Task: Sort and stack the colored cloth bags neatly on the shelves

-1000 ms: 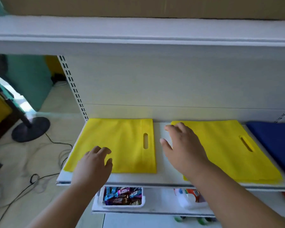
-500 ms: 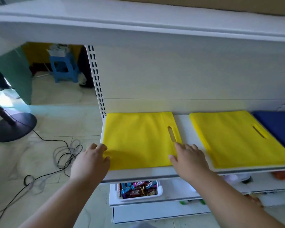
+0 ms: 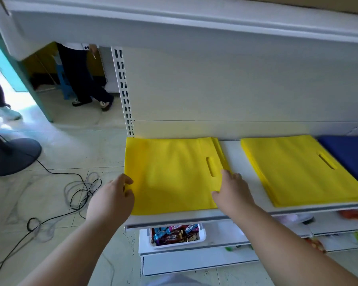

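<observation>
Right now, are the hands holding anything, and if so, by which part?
Both hands are on the left stack of yellow cloth bags: the left hand pinches its left edge, and the right hand rests against its right edge near the front.

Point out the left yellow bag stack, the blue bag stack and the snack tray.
left yellow bag stack (image 3: 170, 174), head view, middle of top bag
blue bag stack (image 3: 351, 155), head view, top surface
snack tray (image 3: 203, 236), head view, right rim
</observation>
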Demonstrator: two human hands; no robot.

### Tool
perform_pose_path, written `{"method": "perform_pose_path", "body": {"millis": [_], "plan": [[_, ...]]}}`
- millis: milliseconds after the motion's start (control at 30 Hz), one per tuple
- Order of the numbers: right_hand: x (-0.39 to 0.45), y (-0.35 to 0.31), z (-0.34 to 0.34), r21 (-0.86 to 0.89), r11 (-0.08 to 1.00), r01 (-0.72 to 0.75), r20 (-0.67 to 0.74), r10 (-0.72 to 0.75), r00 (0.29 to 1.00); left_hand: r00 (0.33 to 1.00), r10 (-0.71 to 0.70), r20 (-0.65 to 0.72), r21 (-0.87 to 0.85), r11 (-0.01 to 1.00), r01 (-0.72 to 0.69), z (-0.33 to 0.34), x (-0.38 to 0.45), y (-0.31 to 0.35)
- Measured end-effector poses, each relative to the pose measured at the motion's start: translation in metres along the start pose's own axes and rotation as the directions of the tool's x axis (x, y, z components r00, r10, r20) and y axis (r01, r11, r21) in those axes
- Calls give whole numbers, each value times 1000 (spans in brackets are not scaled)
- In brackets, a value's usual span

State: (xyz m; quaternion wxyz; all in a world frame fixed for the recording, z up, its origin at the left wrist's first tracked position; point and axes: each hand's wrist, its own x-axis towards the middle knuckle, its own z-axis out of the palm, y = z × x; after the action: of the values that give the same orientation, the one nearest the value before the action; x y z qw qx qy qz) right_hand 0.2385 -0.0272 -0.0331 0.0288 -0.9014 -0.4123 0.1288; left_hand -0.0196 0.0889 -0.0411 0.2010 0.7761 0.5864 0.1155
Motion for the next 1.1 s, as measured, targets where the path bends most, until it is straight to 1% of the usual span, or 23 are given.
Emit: {"method": "perform_pose_path", "body": {"millis": [67,133,200,267,333,467,633,733,933,1033,1100], "plan": [[8,1,-5,104,994,24,-4,-24,1000,1000,11,10,6,1000,-11,-2,1,1],[8,3,-12,139,984,114,-78,-103,992,1000,18,-12,21,1000,-18,-4,0,3],[4,8,-22,113,976,189,-185,-166,969,997,44,-57,27,999,-42,-4,-3,9],[-2,18,-34,77,971,226,-275,-197,941,991,86,-107,13,996,-85,1,-10,19],[-8,35,-45,89,965,247,-340,-204,918,983,115,-140,-20,993,-119,8,-17,32],[-14,91,-67,148,955,258,-439,-170,882,978,142,-150,-67,986,-153,29,-25,71],[-10,188,-89,190,965,183,-477,-72,876,957,236,-169,-128,957,-259,67,-32,152],[1,253,-102,228,959,170,-483,-41,875,950,257,-179,-144,948,-284,98,-38,212],[36,367,-130,255,945,204,-459,-67,886,960,221,-175,-123,962,-244,148,-60,322],[58,400,-138,260,932,251,-451,-113,885,966,177,-189,-99,975,-198,162,-69,358],[69,414,-137,270,921,282,-418,-152,896,974,132,-184,-78,986,-148,169,-74,371]]}}
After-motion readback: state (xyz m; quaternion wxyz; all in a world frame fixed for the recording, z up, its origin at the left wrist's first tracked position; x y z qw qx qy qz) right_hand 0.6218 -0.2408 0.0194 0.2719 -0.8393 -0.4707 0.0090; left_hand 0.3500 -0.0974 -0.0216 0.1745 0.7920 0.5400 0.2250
